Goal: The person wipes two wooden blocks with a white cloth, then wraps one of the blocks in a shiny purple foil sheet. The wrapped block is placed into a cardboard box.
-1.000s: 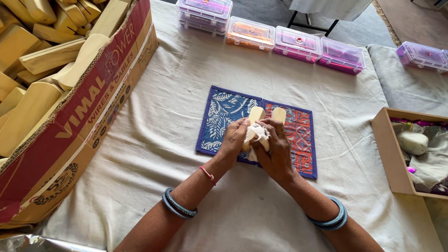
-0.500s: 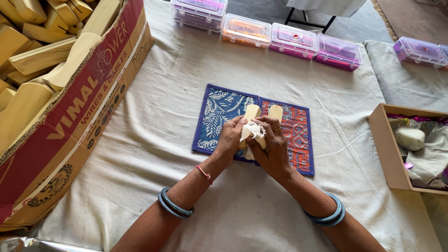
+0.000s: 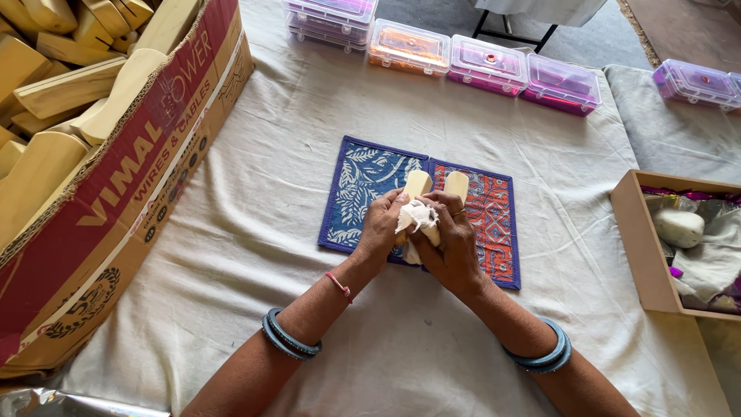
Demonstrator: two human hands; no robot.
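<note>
Two pale wooden pieces stand side by side over a blue and orange patterned mat [image 3: 363,174]: the left wooden piece [image 3: 417,184] and the right wooden piece [image 3: 457,185]. My left hand [image 3: 380,232] grips the left piece from the side. My right hand [image 3: 451,249] holds the right piece and presses a crumpled white cloth [image 3: 417,218] between the two. The lower parts of both pieces are hidden by my fingers.
A big cardboard box [image 3: 123,193] full of wooden blocks [image 3: 46,85] fills the left. Several clear plastic boxes [image 3: 486,66] with coloured contents line the far edge. A wooden tray [image 3: 641,247] with cloth and a white lump [image 3: 679,228] sits at the right.
My hands stay on the wooden pieces and cloth, with only small shifts of the fingers. The view has tilted slightly.
</note>
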